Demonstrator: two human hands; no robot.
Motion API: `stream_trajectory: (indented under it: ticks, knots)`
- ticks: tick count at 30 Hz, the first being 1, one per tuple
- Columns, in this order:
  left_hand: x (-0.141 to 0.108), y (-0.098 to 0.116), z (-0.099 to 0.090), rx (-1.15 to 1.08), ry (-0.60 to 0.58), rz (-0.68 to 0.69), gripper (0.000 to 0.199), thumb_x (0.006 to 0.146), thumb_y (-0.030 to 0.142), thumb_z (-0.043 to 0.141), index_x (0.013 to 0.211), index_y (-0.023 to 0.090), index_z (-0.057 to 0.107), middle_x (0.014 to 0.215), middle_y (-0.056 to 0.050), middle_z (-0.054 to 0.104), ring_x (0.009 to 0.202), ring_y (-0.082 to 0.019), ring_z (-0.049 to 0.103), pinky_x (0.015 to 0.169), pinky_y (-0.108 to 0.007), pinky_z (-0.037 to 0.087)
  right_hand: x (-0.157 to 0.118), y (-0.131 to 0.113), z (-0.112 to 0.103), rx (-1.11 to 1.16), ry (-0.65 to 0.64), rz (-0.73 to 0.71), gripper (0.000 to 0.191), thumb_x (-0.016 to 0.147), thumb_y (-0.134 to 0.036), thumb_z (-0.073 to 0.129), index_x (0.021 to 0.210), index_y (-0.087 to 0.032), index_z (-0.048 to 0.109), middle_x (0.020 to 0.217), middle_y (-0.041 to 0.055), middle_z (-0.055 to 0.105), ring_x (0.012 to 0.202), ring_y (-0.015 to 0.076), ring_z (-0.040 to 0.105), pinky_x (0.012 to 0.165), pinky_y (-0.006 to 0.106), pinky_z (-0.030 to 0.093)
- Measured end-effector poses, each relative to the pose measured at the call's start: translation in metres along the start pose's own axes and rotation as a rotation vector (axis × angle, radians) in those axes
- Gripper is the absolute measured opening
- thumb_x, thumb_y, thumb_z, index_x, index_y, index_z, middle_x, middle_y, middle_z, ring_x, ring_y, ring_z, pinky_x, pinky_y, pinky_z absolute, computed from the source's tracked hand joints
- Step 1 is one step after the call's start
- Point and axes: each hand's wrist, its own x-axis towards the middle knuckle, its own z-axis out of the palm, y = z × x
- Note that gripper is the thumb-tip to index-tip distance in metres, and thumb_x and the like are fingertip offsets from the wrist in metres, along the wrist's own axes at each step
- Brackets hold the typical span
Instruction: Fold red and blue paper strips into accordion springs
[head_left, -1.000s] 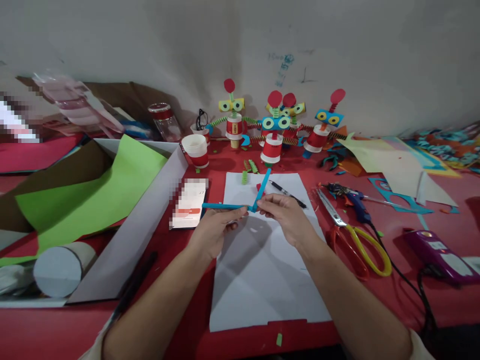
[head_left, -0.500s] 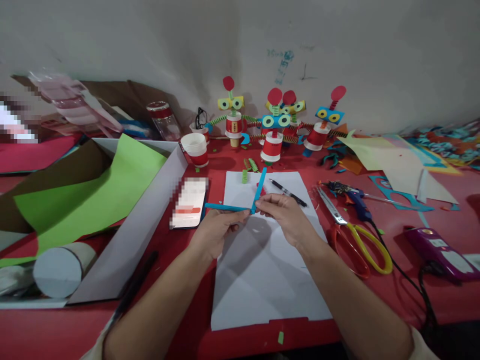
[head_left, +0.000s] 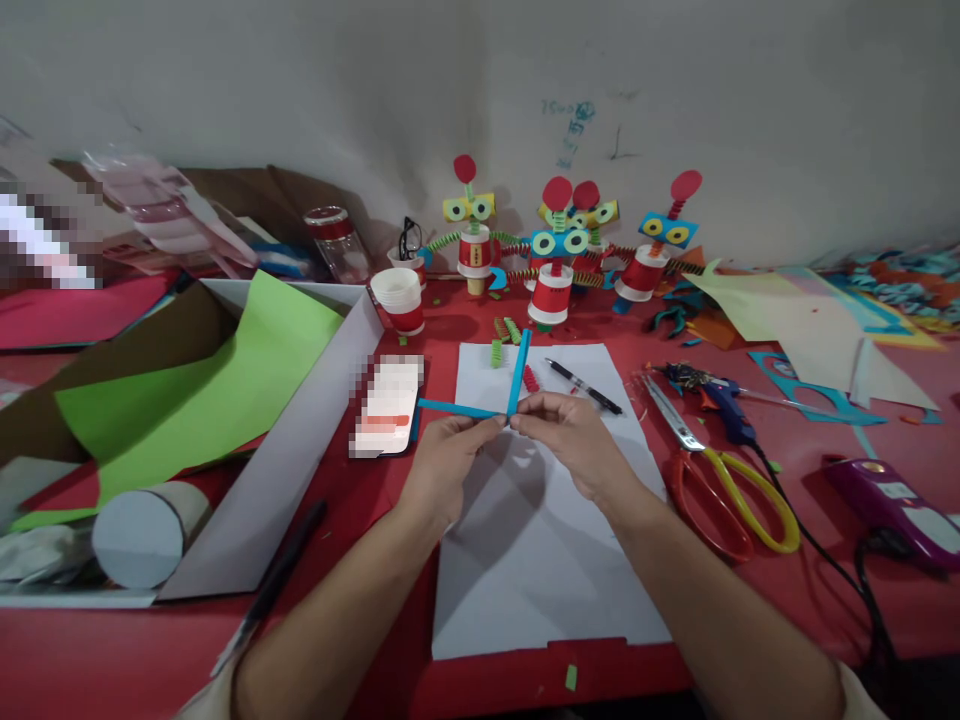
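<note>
Two blue paper strips meet at a corner between my hands, over a white sheet. One blue strip runs left toward the phone; the other blue strip points away from me. My left hand pinches near the corner, thumb on top. My right hand pinches the same corner from the right, fingertips almost touching the left thumb. Whether the strips are joined there is hidden by the fingers. Beyond them lie folded green paper springs, a red paper spring and a black pen.
Scissors, a blue glue gun and a purple device with a cord lie right. A phone and a white box with green paper are left. Paper-cup robots and stacked cups stand behind.
The strip pointing away now stands more upright in view, and my right fingers have shifted down toward the corner. The whole view has shifted slightly, so the scene sits further right.
</note>
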Motion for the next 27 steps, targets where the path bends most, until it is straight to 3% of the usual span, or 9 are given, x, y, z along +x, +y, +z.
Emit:
stream_trajectory:
  ticks: [6, 13, 20, 27]
  knots:
    - [-0.0036, 0.0045, 0.0007, -0.065, -0.097, 0.007, 0.013, 0.061, 0.023, 0.074, 0.071, 0.017, 0.069, 0.065, 0.0, 0.061, 0.062, -0.011, 0.05, 0.063, -0.026, 0.038, 0.0031, 0.0, -0.0048, 0.031, -0.036, 0.098, 0.016, 0.058, -0.028, 0.074, 0.068, -0.017, 0.067, 0.065, -0.0015, 0.061, 0.063, 0.011, 0.051, 0.066, 0.029, 0.038]
    - [-0.0026, 0.0067, 0.0008, -0.067, -0.099, -0.032, 0.012, 0.058, 0.02, 0.072, 0.068, 0.017, 0.065, 0.062, 0.0, 0.06, 0.06, -0.011, 0.051, 0.061, -0.027, 0.038, 0.0032, 0.0003, -0.0068, 0.075, -0.065, 0.147, 0.019, 0.055, -0.028, 0.078, 0.065, -0.017, 0.067, 0.063, -0.0017, 0.061, 0.063, 0.0108, 0.052, 0.066, 0.029, 0.038]
    - [-0.0026, 0.0014, 0.0013, -0.086, -0.056, 0.023, 0.009, 0.057, 0.018, 0.071, 0.064, 0.016, 0.067, 0.061, 0.001, 0.059, 0.058, -0.009, 0.047, 0.059, -0.026, 0.037, 0.0027, 0.0026, -0.0047, 0.113, -0.061, 0.093, 0.021, 0.056, -0.026, 0.078, 0.072, -0.02, 0.065, 0.066, -0.004, 0.06, 0.065, 0.0108, 0.053, 0.068, 0.028, 0.038]
    - [-0.0028, 0.0043, 0.0027, -0.145, -0.041, 0.022, 0.007, 0.057, 0.016, 0.071, 0.062, 0.016, 0.067, 0.06, 0.001, 0.058, 0.059, -0.01, 0.049, 0.061, -0.025, 0.038, 0.0002, 0.002, -0.0007, 0.114, -0.077, 0.008, 0.012, 0.061, -0.024, 0.071, 0.071, -0.02, 0.066, 0.071, -0.0027, 0.06, 0.07, 0.0122, 0.052, 0.069, 0.028, 0.038]
